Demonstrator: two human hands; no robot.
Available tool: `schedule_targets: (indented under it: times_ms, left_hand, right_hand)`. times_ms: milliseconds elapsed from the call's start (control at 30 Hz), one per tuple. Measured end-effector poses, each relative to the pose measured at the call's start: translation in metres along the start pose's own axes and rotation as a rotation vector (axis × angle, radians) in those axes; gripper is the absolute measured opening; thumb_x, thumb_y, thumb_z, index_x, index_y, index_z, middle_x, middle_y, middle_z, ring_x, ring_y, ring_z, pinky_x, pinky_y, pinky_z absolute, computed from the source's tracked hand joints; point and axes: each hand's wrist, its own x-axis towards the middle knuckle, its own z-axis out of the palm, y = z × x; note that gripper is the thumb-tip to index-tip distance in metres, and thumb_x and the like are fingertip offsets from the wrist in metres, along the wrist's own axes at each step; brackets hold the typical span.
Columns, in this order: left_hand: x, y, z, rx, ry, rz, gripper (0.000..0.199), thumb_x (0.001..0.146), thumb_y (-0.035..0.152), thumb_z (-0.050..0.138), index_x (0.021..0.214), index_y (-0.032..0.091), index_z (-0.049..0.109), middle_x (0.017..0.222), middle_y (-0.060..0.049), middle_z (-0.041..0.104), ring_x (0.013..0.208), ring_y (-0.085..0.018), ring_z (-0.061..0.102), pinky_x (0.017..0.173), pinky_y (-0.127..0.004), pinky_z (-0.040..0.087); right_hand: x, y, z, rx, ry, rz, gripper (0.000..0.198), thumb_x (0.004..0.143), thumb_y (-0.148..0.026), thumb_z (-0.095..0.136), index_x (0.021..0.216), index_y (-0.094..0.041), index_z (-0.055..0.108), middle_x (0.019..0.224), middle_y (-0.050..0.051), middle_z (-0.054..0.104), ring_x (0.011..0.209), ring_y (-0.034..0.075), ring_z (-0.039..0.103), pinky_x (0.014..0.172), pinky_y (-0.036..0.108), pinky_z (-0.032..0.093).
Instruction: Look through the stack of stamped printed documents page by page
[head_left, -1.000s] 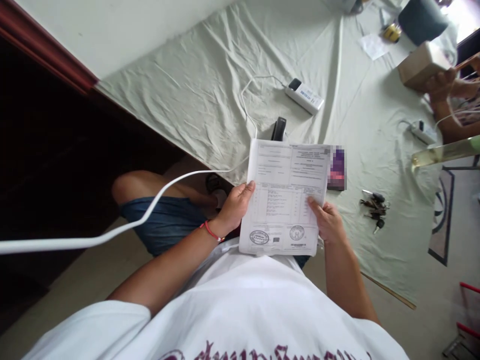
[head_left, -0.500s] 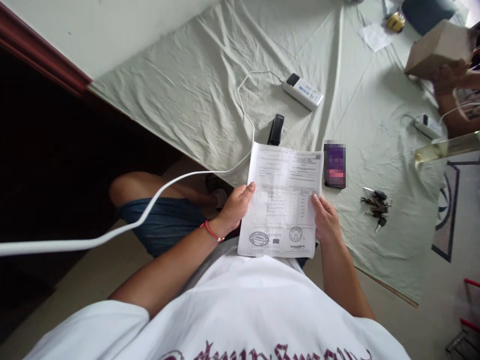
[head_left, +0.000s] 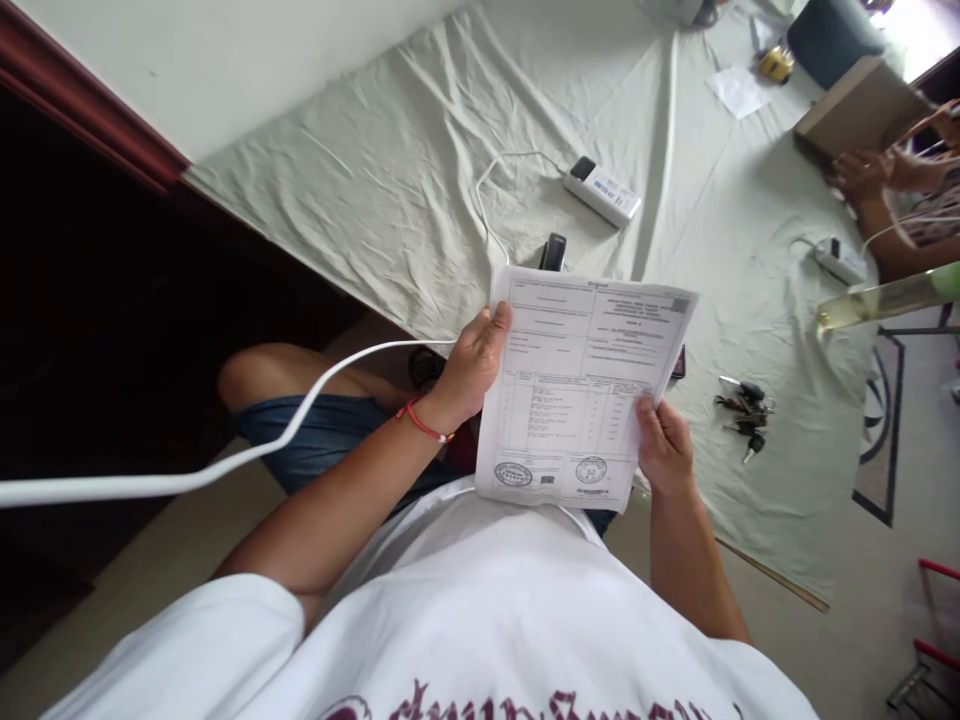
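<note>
I hold a printed paper form [head_left: 577, 380] with two round stamps near its lower edge, just above my lap at the table's front edge. My left hand [head_left: 471, 365] grips its left edge, thumb on top. My right hand [head_left: 664, 445] grips its lower right edge. The sheet hides most of a phone [head_left: 679, 362] lying on the cloth and the lower part of a black stapler [head_left: 553, 251].
The table wears a pale green cloth [head_left: 420, 170]. On it lie a white power bank [head_left: 602, 190] with its cable, a bunch of keys [head_left: 741, 407], and a second power bank [head_left: 839, 260]. Another person's hand [head_left: 862, 175] holds a cardboard box [head_left: 859, 108] far right.
The paper has risen and tilted toward the right, now covering the phone. My left hand slid up its left edge. The other person's box has shifted at the far right.
</note>
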Motion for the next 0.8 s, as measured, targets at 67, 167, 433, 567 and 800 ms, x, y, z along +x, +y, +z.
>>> schedule_targets:
  times_ms: [67, 167, 433, 567, 800]
  left_hand:
    - [0.001, -0.002, 0.002, -0.041, -0.014, -0.005, 0.058, 0.093, 0.070, 0.059, 0.116, 0.018, 0.071, 0.108, -0.011, 0.078, 0.116, -0.029, 0.070, 0.100, -0.041, 0.056]
    - [-0.001, -0.007, 0.003, -0.069, -0.047, -0.016, 0.057, 0.094, 0.069, 0.059, 0.116, 0.018, 0.073, 0.109, -0.011, 0.078, 0.116, -0.029, 0.071, 0.099, -0.042, 0.057]
    - [0.000, 0.001, -0.006, -0.114, -0.156, -0.083, 0.062, 0.087, 0.068, 0.070, 0.125, 0.018, 0.069, 0.113, -0.014, 0.078, 0.117, -0.035, 0.071, 0.098, -0.047, 0.058]
    - [-0.002, 0.008, -0.002, -0.083, -0.230, -0.111, 0.055, 0.080, 0.058, 0.081, 0.116, 0.017, 0.074, 0.113, -0.014, 0.077, 0.113, -0.037, 0.072, 0.098, -0.051, 0.059]
    - [0.005, 0.023, -0.006, -0.064, -0.272, -0.036, 0.079, 0.073, 0.055, 0.087, 0.142, 0.029, 0.058, 0.114, -0.008, 0.076, 0.116, -0.036, 0.070, 0.095, -0.051, 0.060]
  right_hand:
    - [0.000, 0.001, 0.001, 0.017, 0.017, 0.004, 0.047, 0.092, -0.061, 0.063, 0.121, -0.025, 0.074, 0.124, 0.007, 0.076, 0.112, 0.027, 0.073, 0.092, 0.039, 0.062]
    - [-0.001, 0.002, 0.002, 0.042, 0.007, 0.026, 0.048, 0.091, -0.062, 0.063, 0.119, -0.025, 0.075, 0.124, 0.006, 0.076, 0.115, 0.028, 0.072, 0.095, 0.041, 0.062]
    - [-0.007, 0.004, -0.004, 0.179, -0.057, 0.059, 0.038, 0.089, -0.056, 0.070, 0.112, -0.027, 0.078, 0.119, 0.006, 0.077, 0.112, 0.031, 0.074, 0.091, 0.044, 0.064]
    - [-0.006, 0.002, -0.003, 0.190, -0.052, 0.083, 0.045, 0.087, -0.061, 0.068, 0.115, -0.026, 0.078, 0.122, 0.007, 0.077, 0.115, 0.032, 0.073, 0.091, 0.046, 0.064]
    - [-0.005, -0.002, 0.000, 0.176, -0.038, 0.143, 0.051, 0.086, -0.063, 0.069, 0.118, -0.025, 0.076, 0.124, 0.007, 0.076, 0.119, 0.032, 0.071, 0.091, 0.044, 0.064]
